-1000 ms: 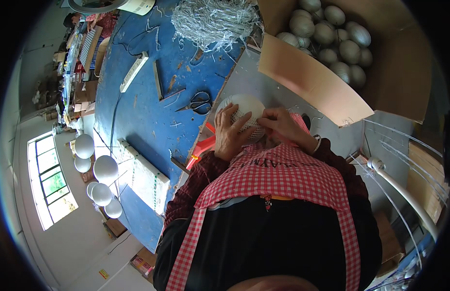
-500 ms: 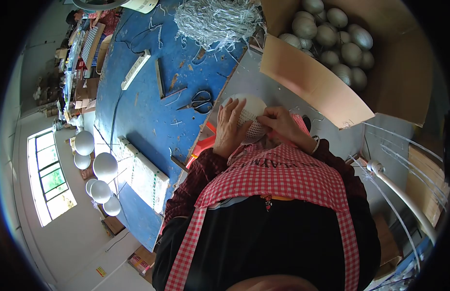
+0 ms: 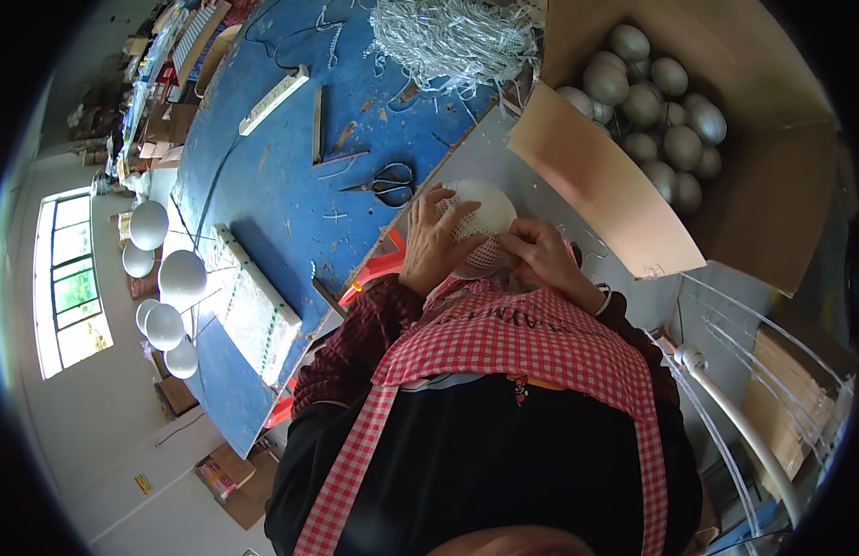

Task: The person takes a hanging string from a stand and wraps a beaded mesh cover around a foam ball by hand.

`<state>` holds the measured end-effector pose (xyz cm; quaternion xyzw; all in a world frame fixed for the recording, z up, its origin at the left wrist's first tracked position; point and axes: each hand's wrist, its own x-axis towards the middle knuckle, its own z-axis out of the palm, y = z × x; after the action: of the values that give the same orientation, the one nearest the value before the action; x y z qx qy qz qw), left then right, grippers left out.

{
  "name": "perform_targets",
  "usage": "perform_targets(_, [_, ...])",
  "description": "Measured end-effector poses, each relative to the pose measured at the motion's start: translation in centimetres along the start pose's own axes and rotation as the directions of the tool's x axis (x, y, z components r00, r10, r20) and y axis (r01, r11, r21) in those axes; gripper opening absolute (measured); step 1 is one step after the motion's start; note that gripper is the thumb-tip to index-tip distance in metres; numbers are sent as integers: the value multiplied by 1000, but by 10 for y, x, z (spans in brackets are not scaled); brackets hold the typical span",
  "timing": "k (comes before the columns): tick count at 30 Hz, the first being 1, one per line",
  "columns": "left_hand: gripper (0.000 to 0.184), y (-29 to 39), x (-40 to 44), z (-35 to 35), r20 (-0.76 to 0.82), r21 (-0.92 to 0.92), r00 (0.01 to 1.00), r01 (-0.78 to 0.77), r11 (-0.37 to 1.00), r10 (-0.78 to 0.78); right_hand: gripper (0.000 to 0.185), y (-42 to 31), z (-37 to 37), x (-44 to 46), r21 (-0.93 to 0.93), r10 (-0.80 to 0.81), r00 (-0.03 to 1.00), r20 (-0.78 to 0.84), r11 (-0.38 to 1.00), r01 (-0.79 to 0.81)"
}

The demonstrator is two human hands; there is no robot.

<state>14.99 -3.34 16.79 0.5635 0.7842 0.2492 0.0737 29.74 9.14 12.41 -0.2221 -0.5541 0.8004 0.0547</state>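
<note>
A white ball (image 3: 490, 199), partly covered by white mesh netting (image 3: 468, 225), is held in front of my chest, just off the table's edge. My left hand (image 3: 433, 243) grips the ball's left side, its fingers curved over the netting and its thumb across the lower part. On the other side my right hand (image 3: 539, 252) has thumb and fingers pinched together at the netting's edge. Its fingertips partly hide what they pinch. Black-handled scissors (image 3: 391, 184) lie on the blue table (image 3: 290, 199) beyond my left hand.
A cardboard box (image 3: 606, 190) of silvery balls (image 3: 682, 146) stands at right. Tangled clear strips (image 3: 453, 42) pile up at the table's far end. A power strip (image 3: 274, 100) and a metal bar (image 3: 317, 125) lie on it. White balls (image 3: 182, 275) on sticks stand at left.
The view has shifted, so the table and box appear displaced. My left fingers are more bent and lie lower on the ball, exposing more netting. My right hand keeps its pinch.
</note>
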Motion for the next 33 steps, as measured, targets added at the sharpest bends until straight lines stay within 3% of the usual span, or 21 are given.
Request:
perform_targets(4, [46, -12, -3, 5, 46, -185, 999, -17, 983, 26, 21, -1, 1, 0, 35, -5, 1000, 23, 999, 4])
perform_targets(9, [45, -9, 1, 16, 16, -195, 998, -52, 979, 56, 22, 5, -7, 1, -16, -12, 1000, -9, 1000, 11])
perform_targets(12, [44, 4, 4, 15, 38, -26, 998, -53, 998, 54, 23, 11, -12, 1, -37, -9, 999, -37, 999, 8])
perform_targets(16, [42, 18, 6, 18, 37, -8, 999, 29, 1000, -29, 23, 10, -17, -1, -71, -24, 998, -59, 997, 20])
perform_targets(24, [32, 3, 7, 16, -6, -246, 999, 43, 968, -46, 22, 3, -21, -4, 13, 24, 1000, -12, 1000, -24])
perform_targets(33, [23, 4, 8, 22, 10, -186, 1000, 3, 982, -2, 21, 1, -28, -5, 28, -2, 1000, 16, 1000, 2])
